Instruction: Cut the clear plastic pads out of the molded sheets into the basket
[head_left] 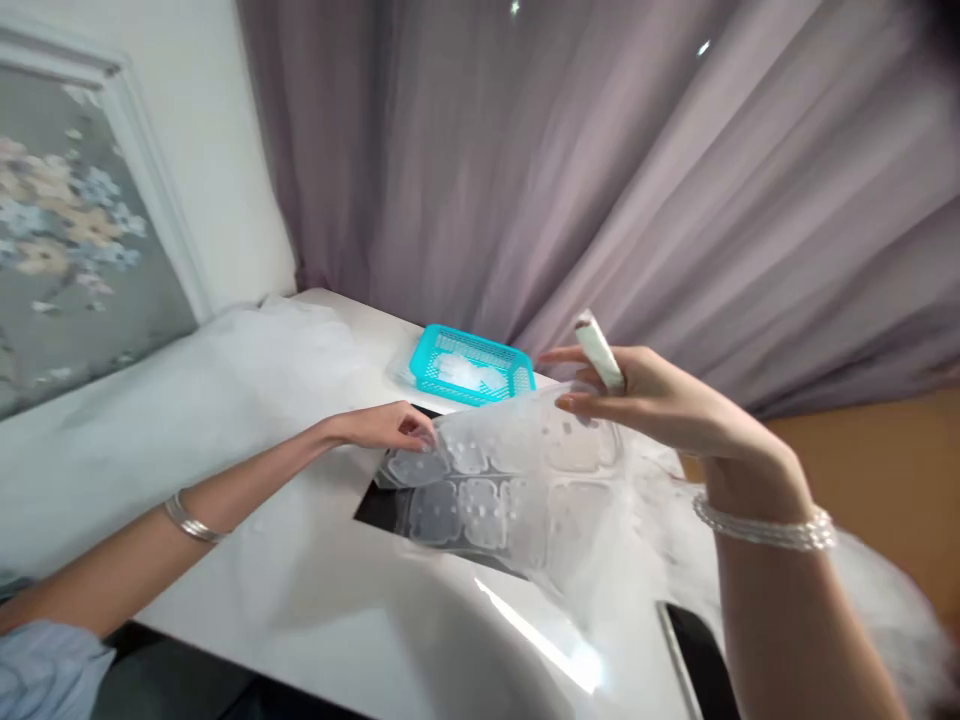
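The translucent moulded plastic sheet (487,500), its rows of rounded cells unbroken, lies on the white table (300,590) over a dark rectangular patch (371,510), its far edge raised. The left hand (382,425) has its fingertips on the sheet's left edge, though whether they pinch cannot be told, while the right hand (645,395), well apart, holds a white paper roll (598,350) between its fingers and reaches the far edge. Handling by the edges is judged sound, as it spares the cells; a teal mesh basket (469,365) stands just beyond.
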